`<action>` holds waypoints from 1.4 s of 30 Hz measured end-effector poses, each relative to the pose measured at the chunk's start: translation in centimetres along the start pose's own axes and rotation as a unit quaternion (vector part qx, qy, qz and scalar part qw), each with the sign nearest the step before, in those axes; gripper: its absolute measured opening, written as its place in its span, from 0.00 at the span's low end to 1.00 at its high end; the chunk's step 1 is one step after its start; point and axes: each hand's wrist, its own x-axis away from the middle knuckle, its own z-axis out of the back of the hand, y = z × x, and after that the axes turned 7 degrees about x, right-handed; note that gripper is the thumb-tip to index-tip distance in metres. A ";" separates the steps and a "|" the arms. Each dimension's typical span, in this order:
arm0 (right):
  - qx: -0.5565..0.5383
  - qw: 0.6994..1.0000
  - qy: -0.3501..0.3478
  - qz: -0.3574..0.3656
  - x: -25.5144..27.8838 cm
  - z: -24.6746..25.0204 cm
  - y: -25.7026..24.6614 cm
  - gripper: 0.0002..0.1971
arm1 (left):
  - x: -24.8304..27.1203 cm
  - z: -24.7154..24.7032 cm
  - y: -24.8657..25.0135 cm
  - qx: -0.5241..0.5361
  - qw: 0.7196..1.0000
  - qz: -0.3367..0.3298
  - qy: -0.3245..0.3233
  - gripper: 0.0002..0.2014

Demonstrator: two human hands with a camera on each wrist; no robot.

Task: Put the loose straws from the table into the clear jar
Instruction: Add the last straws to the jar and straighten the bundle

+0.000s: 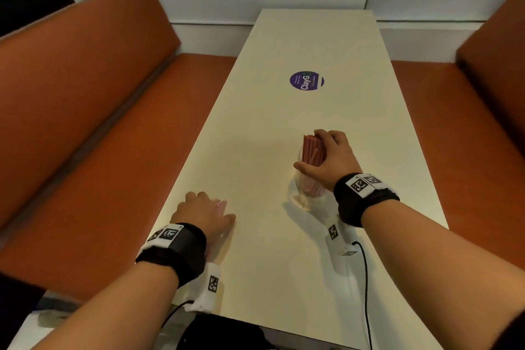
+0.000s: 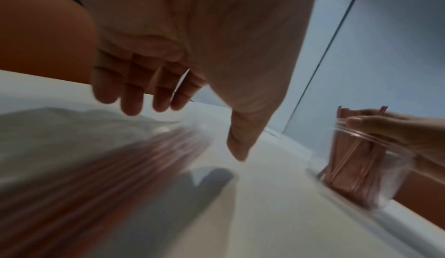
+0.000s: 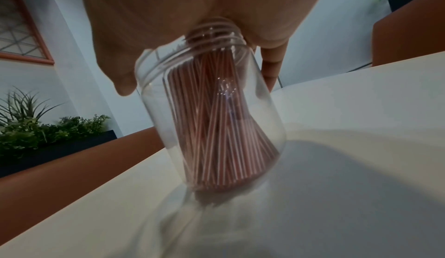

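A clear jar [image 1: 305,192] [image 3: 211,109] stands right of the table's middle, packed with thin pink straws [image 1: 312,150] [image 3: 216,138] that stick out of its mouth. My right hand [image 1: 326,156] grips the jar around its neck from above, thumb [image 3: 124,85] on one side and fingers on the other. Near the table's left edge lies a blurred bunch of loose pink straws [image 1: 220,203] [image 2: 101,167], seemingly in clear wrap. My left hand [image 1: 207,212] [image 2: 187,128] hovers just over them, fingers loosely bent and holding nothing. The jar [image 2: 356,157] also shows at the right of the left wrist view.
A round purple sticker [image 1: 306,81] lies on the cream table [image 1: 284,264] further back. Orange benches [image 1: 99,122] [image 1: 460,136] flank both long sides. White wall panels close the far end. Black cables [image 1: 365,278] trail from both wrists.
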 end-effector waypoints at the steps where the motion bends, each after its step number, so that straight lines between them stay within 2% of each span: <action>1: 0.000 1.000 0.001 0.001 0.0 0.0 0.0 0.47 | 0.4 -0.2 -0.7 -0.011 1.000 0.018 -0.014 0.33; 4: -0.006 1.000 0.006 0.001 0.1 0.0 -0.1 0.46 | 1.2 -0.7 -1.5 0.000 0.999 0.028 -0.028 0.25; 7: -0.007 1.000 0.008 0.002 0.2 -0.1 -0.1 0.46 | 1.7 -1.0 -1.2 -0.023 0.999 0.003 -0.037 0.18; 8: -0.007 1.000 0.009 0.001 0.1 -0.1 -0.2 0.46 | 1.7 -1.2 -1.0 -0.045 0.998 -0.012 -0.043 0.21; 10: -0.007 1.000 0.012 0.000 0.2 -0.2 -0.2 0.46 | 1.7 -1.9 -0.6 -0.075 0.993 -0.066 -0.057 0.36; 12: -0.005 1.000 0.014 -0.001 0.2 -0.3 -0.1 0.46 | 1.5 -2.7 0.0 -0.079 0.989 -0.099 -0.070 0.40; 14: 0.001 1.000 0.013 -0.005 0.2 -0.3 -0.2 0.46 | 1.0 -3.9 0.9 -0.066 0.992 -0.085 -0.071 0.36; 18: 0.044 0.999 0.012 -0.015 0.3 0.0 -0.5 0.48 | 1.9 -4.9 2.2 -0.056 0.996 -0.050 -0.039 0.16; 21: 0.111 0.994 0.011 -0.013 0.6 0.6 -0.8 0.51 | 2.2 -4.0 2.1 -0.044 0.995 -0.071 -0.050 0.16; 24: 0.112 0.991 0.066 -0.004 1.5 1.8 -1.2 0.51 | 2.4 -1.9 1.8 -0.005 0.988 -0.135 -0.081 0.19; 26: 0.022 0.991 0.133 0.000 2.5 2.8 -1.6 0.46 | 2.8 -0.4 2.0 0.093 0.979 -0.155 -0.092 0.13; 28: -0.079 0.976 0.201 0.023 3.8 3.4 -2.1 0.40 | 2.9 0.8 3.1 0.181 0.962 -0.192 -0.078 0.10; 29: -0.111 0.970 0.212 0.033 4.5 3.6 -2.5 0.37 | 3.1 1.3 4.0 0.210 0.952 -0.211 -0.069 0.10; 31: -0.156 0.974 0.163 0.023 5.8 3.6 -3.2 0.31 | 3.8 2.0 6.3 0.273 0.927 -0.251 -0.064 0.11; 33: -0.239 0.971 -0.009 -0.010 6.6 2.5 -4.3 0.25 | 4.7 2.2 8.2 0.333 0.900 -0.273 -0.073 0.11; 34: -0.294 0.951 -0.093 -0.020 7.0 2.1 -4.8 0.28 | 5.2 2.2 9.2 0.345 0.889 -0.288 -0.086 0.10; 35: -0.337 0.930 -0.148 -0.022 7.2 1.8 -5.2 0.34 | 5.8 2.1 10.3 0.336 0.885 -0.307 -0.102 0.09; 36: -0.372 0.912 -0.171 -0.022 7.4 1.8 -5.5 0.37 | 6.3 2.0 11.1 0.308 0.885 -0.331 -0.111 0.10; 37: -0.394 0.902 -0.171 -0.034 7.5 2.1 -5.9 0.35 | 6.8 1.9 11.9 0.274 0.887 -0.353 -0.111 0.12; 39: -0.432 0.887 -0.151 -0.067 7.8 2.9 -6.1 0.22 | 7.5 1.6 12.4 0.253 0.887 -0.368 -0.114 0.17; 42: -0.470 0.871 -0.127 -0.068 7.8 4.1 -5.4 0.20 | 7.7 0.5 11.3 0.288 0.878 -0.347 -0.161 0.11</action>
